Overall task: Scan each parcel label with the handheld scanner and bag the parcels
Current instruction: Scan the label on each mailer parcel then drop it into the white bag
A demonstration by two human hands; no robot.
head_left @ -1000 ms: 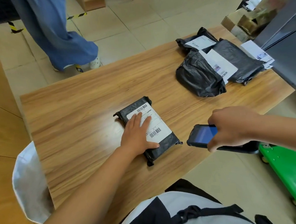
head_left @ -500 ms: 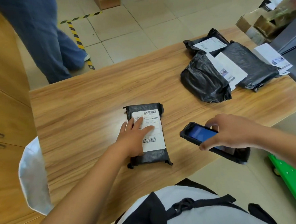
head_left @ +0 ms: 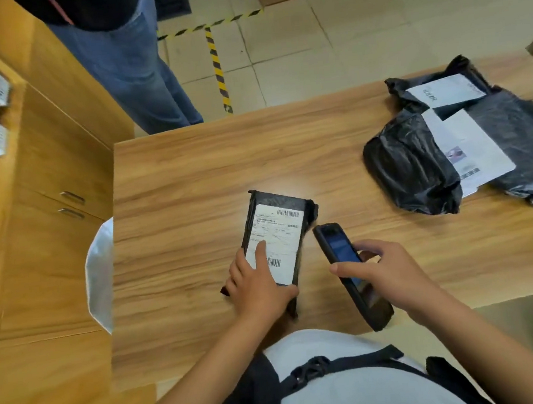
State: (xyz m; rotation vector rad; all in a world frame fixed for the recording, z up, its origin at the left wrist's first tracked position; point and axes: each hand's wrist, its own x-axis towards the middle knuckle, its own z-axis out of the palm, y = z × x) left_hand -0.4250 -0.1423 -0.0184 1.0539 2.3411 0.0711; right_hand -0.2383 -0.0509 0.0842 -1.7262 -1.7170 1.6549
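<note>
Parcel — black, label up, near the table's front edge; left hand pressed it flat with straight fingers, likely steadying the barcode. Scanner — gripped in the right hand just beside the parcel, angled toward the label. Further parcels: right end.

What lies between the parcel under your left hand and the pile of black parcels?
Only bare table, in the head view, between the parcel and the pile; the scanner is nearer you.
</note>
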